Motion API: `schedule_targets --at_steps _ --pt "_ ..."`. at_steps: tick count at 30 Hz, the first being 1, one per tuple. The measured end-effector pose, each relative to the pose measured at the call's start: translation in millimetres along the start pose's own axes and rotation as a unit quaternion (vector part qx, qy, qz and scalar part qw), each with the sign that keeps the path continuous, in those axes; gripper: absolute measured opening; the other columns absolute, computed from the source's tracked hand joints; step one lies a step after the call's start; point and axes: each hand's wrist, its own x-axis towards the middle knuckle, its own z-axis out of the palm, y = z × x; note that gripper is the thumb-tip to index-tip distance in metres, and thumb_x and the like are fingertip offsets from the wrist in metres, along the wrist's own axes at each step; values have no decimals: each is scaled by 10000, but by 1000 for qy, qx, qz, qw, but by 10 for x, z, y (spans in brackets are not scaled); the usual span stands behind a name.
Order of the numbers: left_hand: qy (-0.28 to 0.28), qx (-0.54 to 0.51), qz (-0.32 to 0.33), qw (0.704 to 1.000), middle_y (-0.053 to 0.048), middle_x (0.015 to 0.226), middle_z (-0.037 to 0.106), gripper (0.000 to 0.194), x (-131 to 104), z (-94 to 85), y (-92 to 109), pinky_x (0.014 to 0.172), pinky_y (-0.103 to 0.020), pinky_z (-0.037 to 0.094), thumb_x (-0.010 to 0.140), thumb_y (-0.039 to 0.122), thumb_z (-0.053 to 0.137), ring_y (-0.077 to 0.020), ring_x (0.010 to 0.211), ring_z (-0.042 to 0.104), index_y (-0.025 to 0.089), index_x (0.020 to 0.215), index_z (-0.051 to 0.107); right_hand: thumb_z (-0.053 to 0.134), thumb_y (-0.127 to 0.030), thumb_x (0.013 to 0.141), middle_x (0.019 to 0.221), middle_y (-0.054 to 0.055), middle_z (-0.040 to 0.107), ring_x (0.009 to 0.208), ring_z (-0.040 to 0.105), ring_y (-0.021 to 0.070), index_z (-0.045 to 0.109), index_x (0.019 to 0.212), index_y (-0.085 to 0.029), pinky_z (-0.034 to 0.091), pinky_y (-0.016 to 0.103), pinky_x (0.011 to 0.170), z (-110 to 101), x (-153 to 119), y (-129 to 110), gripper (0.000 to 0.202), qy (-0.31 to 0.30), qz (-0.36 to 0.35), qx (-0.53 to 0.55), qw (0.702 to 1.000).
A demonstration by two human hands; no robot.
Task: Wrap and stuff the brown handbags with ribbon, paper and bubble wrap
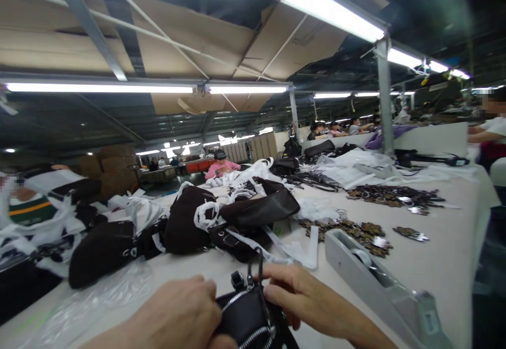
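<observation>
The widest thing before me is the pale table point(446, 249), running under and around the tape dispenser point(389, 288). Left of the dispenser and farther off, large dark bags point(190, 217) lie heaped. Just past its far end sits a pile of metal charms point(356, 233). Left of its near half, close to me, is the small black bag point(245, 314), its strap side pointing away and its zips slanting from near left to far right; the near end is cut off, so I cannot tell its long axis. My left hand point(174, 312) is curled against the bag's left side, fingertips hidden, grip unclear. My right hand point(296, 296), nearer the dispenser, has index finger and thumb slightly parted at the thin strap point(261, 258), whether pinching it I cannot tell.
</observation>
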Motion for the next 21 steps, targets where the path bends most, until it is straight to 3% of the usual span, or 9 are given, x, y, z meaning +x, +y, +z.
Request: schedule_targets --at_steps 3,5,8,12,14,15,17,19,21 --pt "50 -16 29 998 -49 1085 664 288 235 -204 27 790 -262 510 832 58 456 -172 909 639 205 997 641 481 -339 910 796 -4 569 596 534 94 639 1111 -200 458 197 521 45 -22 -42 290 -10 -20 11 1000" --pt "78 12 101 992 -50 1262 578 406 413 -205 -9 845 -279 490 769 27 528 -179 990 605 210 1130 567 524 -370 878 895 32 565 711 568 144 617 1148 -190 505 237 570 77 -57 -31 338 -3 1 26 1000" --pt "92 72 187 975 -45 1179 588 290 640 -60 -49 832 -310 482 766 108 622 -203 970 571 197 1036 567 545 -354 867 887 29 539 781 567 173 572 1154 -194 522 266 625 126 -109 23 331 11 14 50 999" --pt "186 43 55 980 -91 1050 589 266 802 131 0 805 -373 497 776 200 632 -252 942 551 142 1022 551 615 -417 849 819 -12 520 714 545 142 522 1058 -215 484 249 612 201 -92 127 305 -12 0 145 989" --pt "221 5 -5 975 -162 1244 524 572 841 182 4 865 -426 491 720 196 672 -305 1061 533 120 1248 467 647 -499 823 806 -22 509 659 522 121 508 991 -215 465 239 579 238 -44 185 358 -8 5 199 980" --pt "226 -1 6 974 -189 1360 449 749 859 202 -10 908 -466 473 685 185 696 -347 1159 491 142 1361 376 657 -527 811 794 -26 504 632 507 109 512 966 -210 456 235 567 252 -18 212 382 -3 7 216 976" --pt "198 2 103 975 -176 1468 370 890 905 236 -66 984 -533 413 689 171 692 -390 1292 397 228 1461 252 681 -556 782 777 -23 512 603 481 95 536 924 -193 437 227 553 267 25 263 416 7 7 225 974" --pt "115 -27 194 974 -145 1325 548 775 966 271 -137 958 -493 434 758 165 618 -352 1233 488 250 1456 292 702 -564 753 733 -23 515 567 444 83 561 876 -177 401 215 521 263 47 300 430 23 4 215 976" --pt "24 -109 200 973 -110 1047 679 659 1035 315 -199 824 -374 491 775 135 552 -285 999 625 202 1411 398 723 -546 731 686 -32 497 545 420 80 568 823 -174 371 208 492 251 44 316 414 43 4 210 977"
